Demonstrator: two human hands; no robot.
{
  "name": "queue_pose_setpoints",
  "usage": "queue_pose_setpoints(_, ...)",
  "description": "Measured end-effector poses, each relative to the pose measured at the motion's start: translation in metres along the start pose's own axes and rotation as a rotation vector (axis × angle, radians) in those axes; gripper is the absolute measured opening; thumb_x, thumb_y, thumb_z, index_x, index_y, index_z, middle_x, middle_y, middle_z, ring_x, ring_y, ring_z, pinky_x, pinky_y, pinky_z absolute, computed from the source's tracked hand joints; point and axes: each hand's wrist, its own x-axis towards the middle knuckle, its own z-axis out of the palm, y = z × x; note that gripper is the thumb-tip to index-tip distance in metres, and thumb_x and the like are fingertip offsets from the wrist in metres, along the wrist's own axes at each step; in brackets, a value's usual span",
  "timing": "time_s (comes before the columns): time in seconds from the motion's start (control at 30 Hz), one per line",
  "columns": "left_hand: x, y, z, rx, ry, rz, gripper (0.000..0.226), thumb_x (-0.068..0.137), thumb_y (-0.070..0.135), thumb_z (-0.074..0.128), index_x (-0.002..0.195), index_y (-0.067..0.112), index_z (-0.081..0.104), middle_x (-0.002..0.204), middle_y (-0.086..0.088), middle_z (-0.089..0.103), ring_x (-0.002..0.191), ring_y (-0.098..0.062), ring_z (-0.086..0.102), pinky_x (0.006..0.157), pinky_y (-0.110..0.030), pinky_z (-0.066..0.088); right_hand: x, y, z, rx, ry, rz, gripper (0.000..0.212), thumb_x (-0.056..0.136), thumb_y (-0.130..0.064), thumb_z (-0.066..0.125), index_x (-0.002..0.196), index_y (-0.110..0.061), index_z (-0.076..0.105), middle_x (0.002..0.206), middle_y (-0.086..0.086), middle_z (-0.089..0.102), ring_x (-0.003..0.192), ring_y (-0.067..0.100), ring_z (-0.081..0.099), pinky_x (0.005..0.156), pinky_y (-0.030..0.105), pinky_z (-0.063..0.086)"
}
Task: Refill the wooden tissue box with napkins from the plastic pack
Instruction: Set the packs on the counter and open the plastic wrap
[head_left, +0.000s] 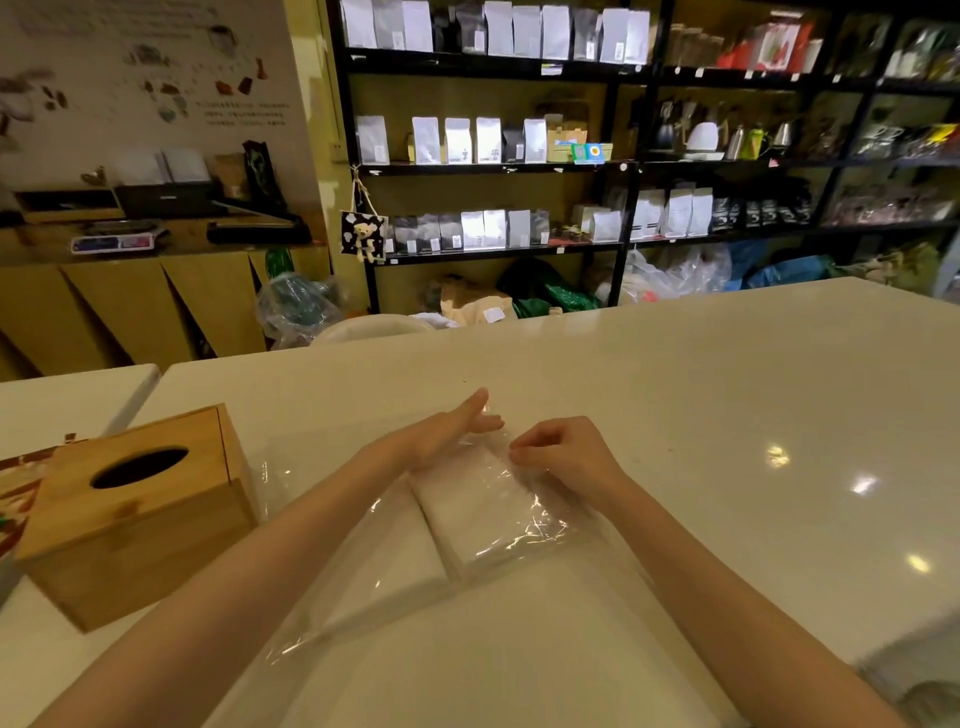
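A clear plastic pack (498, 525) with white napkins (400, 551) inside lies on the white counter in front of me. My left hand (447, 431) lies flat with fingers stretched out on the pack's far end. My right hand (561, 452) has its fingers curled, pinching the plastic film at the far right corner of the pack. The wooden tissue box (135, 509) stands to the left, its oval slot dark and facing up. It is apart from both hands.
The white counter (701, 415) stretches far and right. A patterned item (15, 488) lies at the left edge behind the box. Black shelves (519, 166) with bags stand beyond the counter, and plastic bags lie on the floor.
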Motion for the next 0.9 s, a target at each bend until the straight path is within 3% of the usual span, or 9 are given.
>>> queue_pose_setpoints(0.17, 0.005, -0.017, -0.005, -0.094, -0.116, -0.067, 0.075, 0.090, 0.056, -0.005, 0.141, 0.015, 0.033, 0.156, 0.002, 0.015, 0.143, -0.009, 0.013, 0.116, -0.024, 0.001, 0.000, 0.002, 0.002, -0.002, 0.053, -0.041, 0.016, 0.069, -0.008, 0.075, 0.061, -0.022, 0.072, 0.057, -0.005, 0.066, 0.054, 0.009, 0.059, 0.058, 0.021, 0.047)
queue_pose_setpoints(0.37, 0.013, -0.037, -0.010, -0.147, -0.172, -0.074, 0.096, 0.067, 0.084, 0.003, 0.137, 0.030, 0.040, 0.156, 0.010, 0.015, 0.141, -0.001, 0.009, 0.118, -0.034, -0.007, -0.009, -0.007, 0.003, -0.005, 0.099, -0.156, 0.019, 0.068, -0.012, 0.078, 0.059, -0.028, 0.071, 0.055, -0.011, 0.065, 0.050, -0.003, 0.054, 0.053, 0.008, 0.040)
queue_pose_setpoints(0.43, 0.013, -0.038, -0.010, -0.145, -0.201, -0.052, 0.096, 0.066, 0.086, 0.004, 0.137, 0.032, 0.040, 0.155, 0.013, 0.017, 0.141, 0.001, 0.009, 0.118, -0.035, -0.008, -0.015, -0.016, -0.003, 0.059, 0.076, -0.202, 0.014, 0.068, -0.012, 0.079, 0.065, -0.024, 0.073, 0.058, -0.013, 0.067, 0.055, -0.003, 0.058, 0.059, 0.011, 0.044)
queue_pose_setpoints(0.5, 0.012, -0.037, -0.009, -0.143, -0.198, -0.032, 0.089, 0.078, 0.074, -0.005, 0.140, 0.025, 0.036, 0.155, 0.011, 0.017, 0.141, 0.002, 0.007, 0.118, -0.034, -0.009, -0.023, -0.023, -0.010, 0.041, 0.002, -0.252, 0.011, 0.068, -0.011, 0.079, 0.070, -0.021, 0.075, 0.067, -0.013, 0.070, 0.067, -0.002, 0.064, 0.071, 0.016, 0.049)
queue_pose_setpoints(0.6, 0.013, -0.036, -0.011, -0.166, -0.181, -0.033, 0.087, 0.081, 0.069, -0.007, 0.141, 0.021, 0.035, 0.156, 0.006, 0.017, 0.141, 0.000, 0.008, 0.118, -0.035, -0.010, -0.041, -0.028, -0.014, 0.002, -0.103, -0.245, 0.010, 0.069, -0.011, 0.078, 0.074, -0.020, 0.077, 0.077, -0.005, 0.076, 0.080, 0.004, 0.069, 0.083, 0.018, 0.050)
queue_pose_setpoints(0.77, 0.011, -0.032, -0.016, -0.137, -0.191, -0.062, 0.087, 0.081, 0.072, -0.003, 0.140, 0.022, 0.036, 0.154, 0.008, 0.017, 0.141, -0.005, 0.015, 0.118, -0.029, -0.002, -0.066, -0.031, -0.027, 0.082, -0.149, -0.242, 0.017, 0.067, -0.007, 0.079, 0.068, -0.024, 0.078, 0.077, 0.002, 0.077, 0.081, 0.016, 0.072, 0.082, 0.026, 0.055)
queue_pose_setpoints(0.9, 0.006, -0.030, -0.015, -0.201, -0.110, -0.043, 0.078, 0.082, 0.072, 0.009, 0.132, 0.026, 0.048, 0.150, 0.008, 0.031, 0.132, -0.005, 0.031, 0.106, -0.020, 0.017, -0.071, -0.032, -0.039, 0.138, -0.227, -0.217, 0.023, 0.068, 0.001, 0.075, 0.073, -0.021, 0.077, 0.072, 0.004, 0.077, 0.073, 0.014, 0.072, 0.069, 0.019, 0.054)
